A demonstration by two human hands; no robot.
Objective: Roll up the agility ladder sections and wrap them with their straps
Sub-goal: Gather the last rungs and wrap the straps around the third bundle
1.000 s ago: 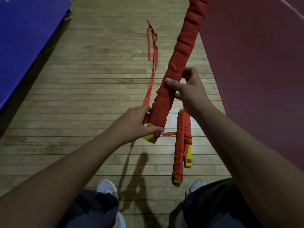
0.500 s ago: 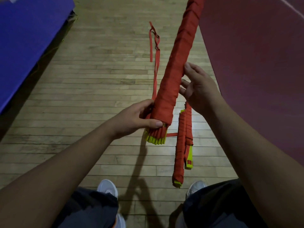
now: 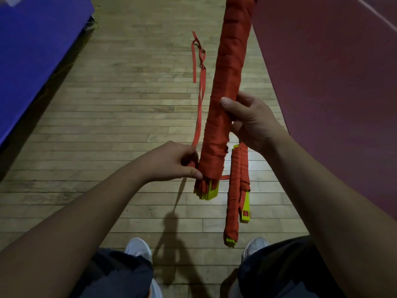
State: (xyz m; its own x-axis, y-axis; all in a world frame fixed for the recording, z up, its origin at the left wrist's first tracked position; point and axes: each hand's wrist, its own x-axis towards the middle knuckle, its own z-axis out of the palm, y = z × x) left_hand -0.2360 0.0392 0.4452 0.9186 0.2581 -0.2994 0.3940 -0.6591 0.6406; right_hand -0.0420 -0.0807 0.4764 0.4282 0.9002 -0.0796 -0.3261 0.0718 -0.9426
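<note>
The ladder bundle (image 3: 227,87), a long stack of yellow rungs wound round with red webbing, is held in the air in front of the person. It tilts away, its far end running out of the top of the view and its near end showing the yellow rung ends (image 3: 207,191). The left hand (image 3: 171,162) grips that near end from the left, fingers curled round it and the thumb pressed flat on the last turn of webbing. A loose red strap (image 3: 200,100) runs from this hand and trails away over the floor (image 3: 120,117). The right hand (image 3: 251,123) grasps the bundle farther up, thumb laid across the front and fingers wrapped behind. Both forearms reach forward, the wrists nearly straight. Below the right hand a second bundle (image 3: 234,190), already wrapped, lies on the wooden floor, one yellow rung (image 3: 246,209) sticking out beside it. A blue mat (image 3: 32,50) lies at the left and a red mat (image 3: 333,82) at the right. White shoes (image 3: 138,248) show at the bottom.
</note>
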